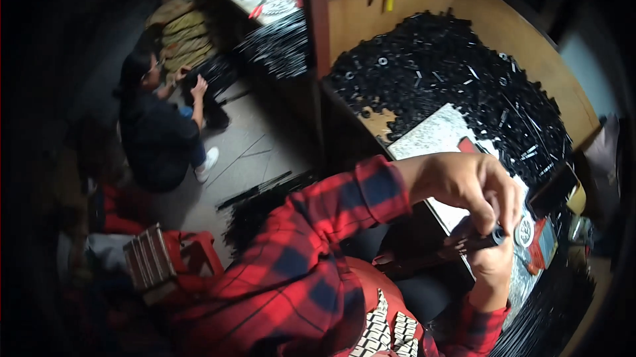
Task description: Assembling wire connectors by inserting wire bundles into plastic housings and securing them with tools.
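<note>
Black tube (491, 238), low and right of centre in the frame, lies between the two hands, its round end facing right and its long axis running off leftward (how far, the shadow hides). The left hand (474, 188) arches over it from above, thumb and fingers bent toward that end; whether they pinch or merely touch it, I cannot tell. The right hand (493, 264) curls around it from below, equally near. Above them, a white board (427, 134) borders heaped black parts (417, 55).

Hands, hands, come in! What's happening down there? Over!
Right bare hand gripping black tube-shaped piece. Left bare hand at its end. Heap of small black pieces beyond, not blocking.
</note>
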The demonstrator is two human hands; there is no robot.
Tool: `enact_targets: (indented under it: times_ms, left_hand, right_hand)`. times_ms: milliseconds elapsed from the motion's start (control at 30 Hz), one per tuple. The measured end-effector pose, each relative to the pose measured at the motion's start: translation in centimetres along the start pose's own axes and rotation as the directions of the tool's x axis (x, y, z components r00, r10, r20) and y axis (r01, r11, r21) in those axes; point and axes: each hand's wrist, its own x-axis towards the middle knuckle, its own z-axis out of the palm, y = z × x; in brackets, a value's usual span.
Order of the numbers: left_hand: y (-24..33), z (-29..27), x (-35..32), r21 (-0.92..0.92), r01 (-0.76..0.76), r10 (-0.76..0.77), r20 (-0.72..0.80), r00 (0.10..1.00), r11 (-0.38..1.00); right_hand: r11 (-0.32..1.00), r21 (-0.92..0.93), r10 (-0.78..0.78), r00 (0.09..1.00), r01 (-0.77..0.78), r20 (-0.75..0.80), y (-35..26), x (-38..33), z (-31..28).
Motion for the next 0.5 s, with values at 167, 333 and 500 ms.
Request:
enact_targets:
  times_ms: [167, 333, 500]
  left_hand:
    - [0.3, 0.4, 0.4, 0.061, -0.093, 0.087, 0.095, 0.992, 0.994]
    - [0.5, 0.8, 0.6, 0.25, -0.105, 0.173, -0.27, 0.947, 0.963]
    - [0.3, 3.6, 0.5, 0.55, -0.072, 0.404, -0.511, 0.759, 0.832]
  right_hand:
    - [0.983, -0.083, -0.16, 0.986, 0.164, 0.05, 1.7, -0.2, -0.5]
    - [0.945, -0.266, -0.216, 0.973, 0.188, -0.081, 0.0, -0.4, -1.4]
    - [0.92, -0.236, -0.373, 0.884, 0.313, -0.282, 0.2, 0.1, -2.1]
